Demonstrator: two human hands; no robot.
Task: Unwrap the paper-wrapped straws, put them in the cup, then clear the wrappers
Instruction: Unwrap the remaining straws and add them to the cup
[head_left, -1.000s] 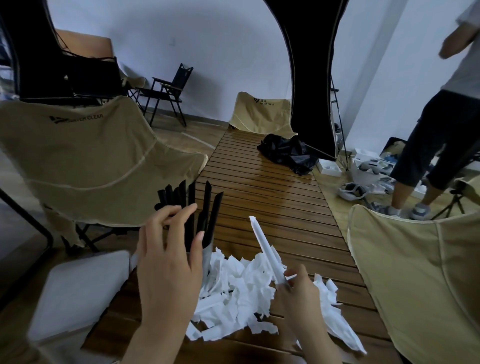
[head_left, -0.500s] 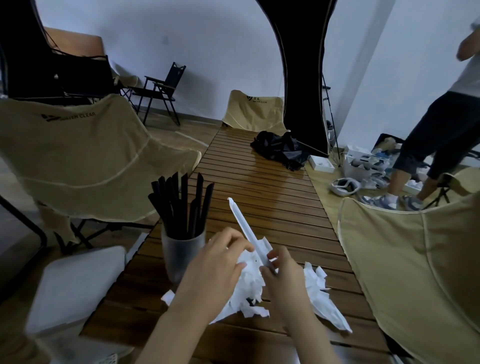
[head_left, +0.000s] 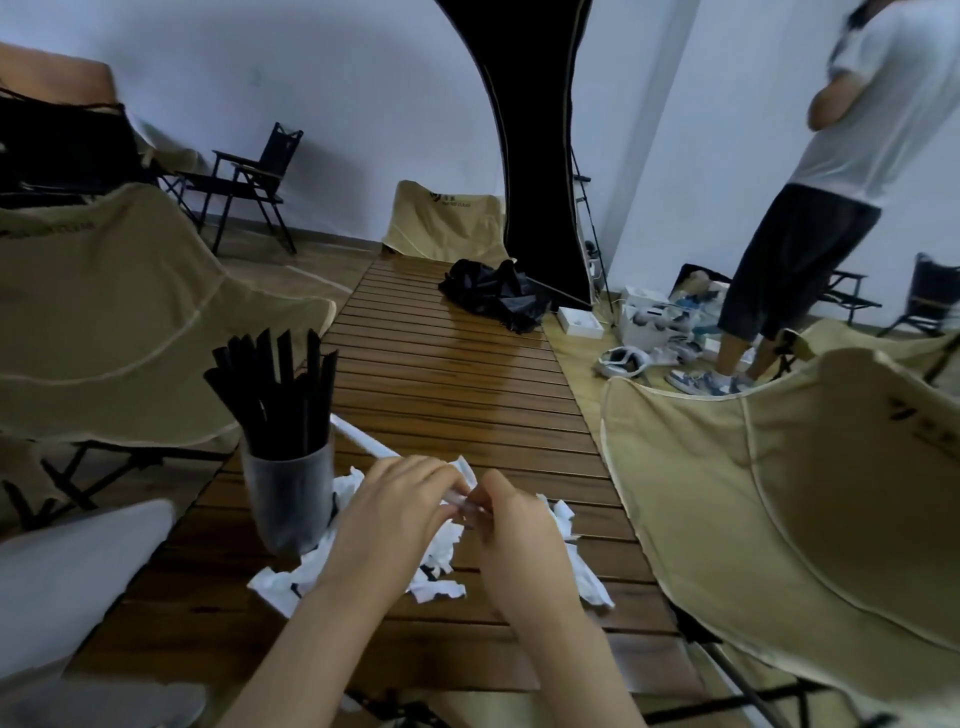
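Straw in its paper wrap (head_left: 363, 439) is a thin white stick, lying at a slant above the slatted wooden table (head_left: 457, 374). Its far tip pokes up-left, just behind the cup (head_left: 288, 499), and the near end disappears into both hands. Paper looks smooth and intact along the exposed part, no black showing that I can see.

Only one view here, the head cam looking down, so that's all I've got.

Left hand (head_left: 387, 514) has its fingers curled over the straw's near end, pinching it. Right hand (head_left: 511, 525) meets it fingertip to fingertip, thumb and fingers nipped on the same end of the wrapper. Both grips are narrow, tight little pinches.

Cup is a frosted greyish tumbler standing upright at the table's left side, packed with bare black straws (head_left: 275, 389) fanned out upward with angled cut tips. It sits touching the edge of a heap of torn white wrappers (head_left: 441, 582), which spreads under and around both hands.

Further up the table there's a crumpled black bag (head_left: 491, 293). Tan camp chairs (head_left: 779, 493) flank the table, and a person (head_left: 826, 208) stands off to the right.
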